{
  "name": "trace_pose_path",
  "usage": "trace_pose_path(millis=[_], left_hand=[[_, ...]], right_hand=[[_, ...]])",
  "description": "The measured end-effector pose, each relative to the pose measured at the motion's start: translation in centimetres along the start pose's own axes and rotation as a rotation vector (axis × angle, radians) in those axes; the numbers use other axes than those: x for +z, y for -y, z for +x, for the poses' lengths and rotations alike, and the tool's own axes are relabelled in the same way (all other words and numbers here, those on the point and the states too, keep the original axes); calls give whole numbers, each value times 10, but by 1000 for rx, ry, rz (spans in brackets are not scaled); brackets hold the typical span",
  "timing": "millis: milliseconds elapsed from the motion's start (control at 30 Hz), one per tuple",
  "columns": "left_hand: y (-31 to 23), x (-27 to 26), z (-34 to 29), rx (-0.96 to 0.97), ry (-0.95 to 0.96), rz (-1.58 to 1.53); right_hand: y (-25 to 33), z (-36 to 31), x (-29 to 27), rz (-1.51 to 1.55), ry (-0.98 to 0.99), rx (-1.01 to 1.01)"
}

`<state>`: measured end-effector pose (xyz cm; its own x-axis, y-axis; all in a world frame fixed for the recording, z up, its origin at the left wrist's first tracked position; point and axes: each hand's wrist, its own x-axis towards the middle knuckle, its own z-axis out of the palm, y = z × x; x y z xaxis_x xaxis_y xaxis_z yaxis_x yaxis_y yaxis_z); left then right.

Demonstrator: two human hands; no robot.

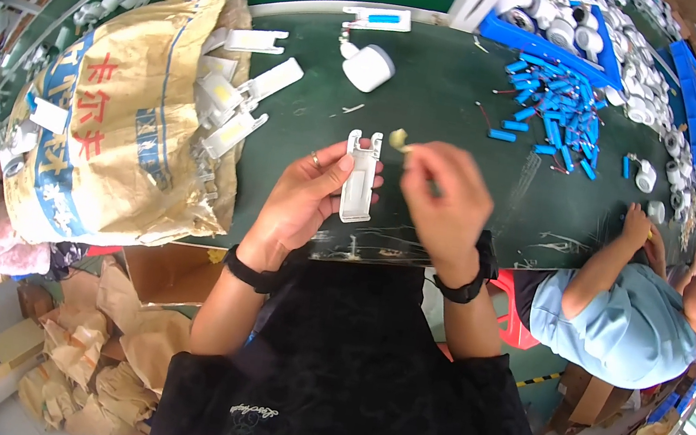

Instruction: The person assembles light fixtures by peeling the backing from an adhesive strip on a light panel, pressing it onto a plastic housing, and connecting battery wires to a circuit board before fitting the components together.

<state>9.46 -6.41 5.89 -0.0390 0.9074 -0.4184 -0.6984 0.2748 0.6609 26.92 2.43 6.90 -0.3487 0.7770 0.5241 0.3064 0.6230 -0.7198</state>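
Note:
My left hand (pixel 301 197) is wrapped round a long white plastic housing (pixel 359 185), thumb on its edge. The housing is a narrow open tray with two prongs at its far end, its hollow side up. Just to its right, my right hand (pixel 450 199) is closed in a pinch and slightly smeared by motion. At its fingertips is a small yellowish piece (pixel 398 139), too blurred to name, apart from the housing. Beyond my hands lie a white lamp head (pixel 368 67) and another white housing (pixel 400 21) with a blue cylindrical battery in it.
On the left, a large woven sack (pixel 124 121) spills white housings (pixel 235 133) onto the green table (pixel 310 108). Blue wired batteries (pixel 554 104) are heaped right of centre, before a blue bin (pixel 554 46) of white lamp heads. A person in light blue (pixel 634 323) works on the right.

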Motion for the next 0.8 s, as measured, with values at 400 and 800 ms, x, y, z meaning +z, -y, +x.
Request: trace_pose_path(millis=[400, 800], left_hand=[[157, 189, 154, -112, 315, 330], [92, 110, 94, 750, 6, 1084]], right_hand=[[-43, -125, -159, 126, -350, 502], [-40, -106, -112, 688, -379, 541]])
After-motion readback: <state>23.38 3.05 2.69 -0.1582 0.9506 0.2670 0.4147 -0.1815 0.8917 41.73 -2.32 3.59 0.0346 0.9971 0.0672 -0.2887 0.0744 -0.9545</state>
